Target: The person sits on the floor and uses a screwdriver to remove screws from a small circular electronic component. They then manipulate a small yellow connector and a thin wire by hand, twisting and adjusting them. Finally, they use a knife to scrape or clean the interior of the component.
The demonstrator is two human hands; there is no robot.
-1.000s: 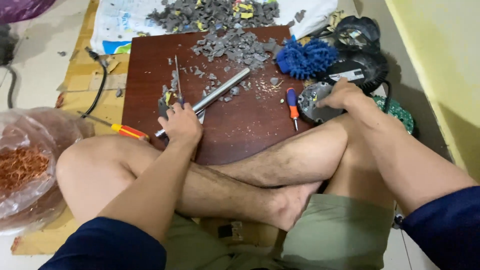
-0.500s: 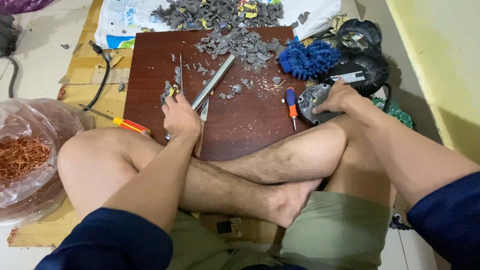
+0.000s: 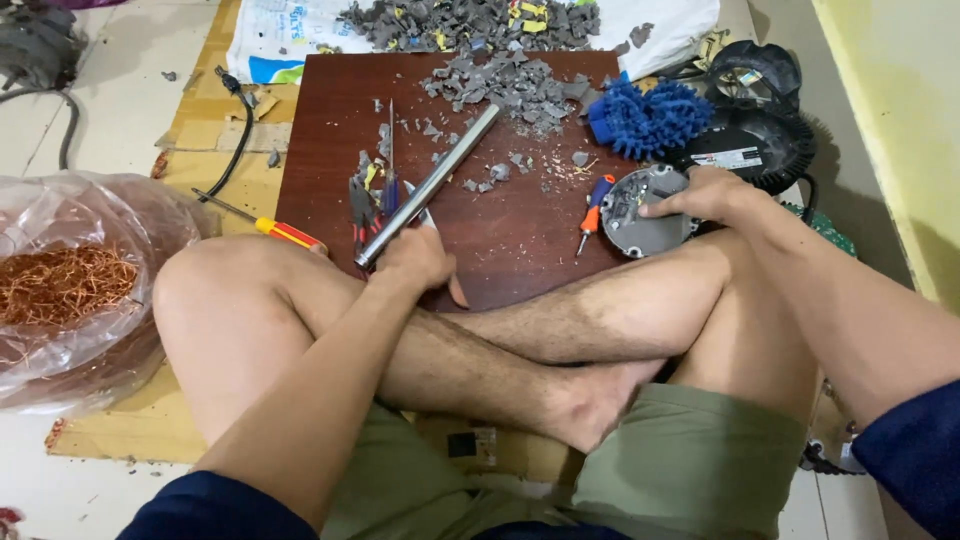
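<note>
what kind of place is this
Probably a home scrap-salvage spot on the floor: a bag of copper wire, grey plastic shards on a wooden board, and a round motor part under the right hand.

Soft, even light falls over my lap; shadows stay faint, the picture is sharp, and edges bend slightly outward.

Blue mop head (image 3: 648,117), Cu wire bag (image 3: 70,285)
</note>
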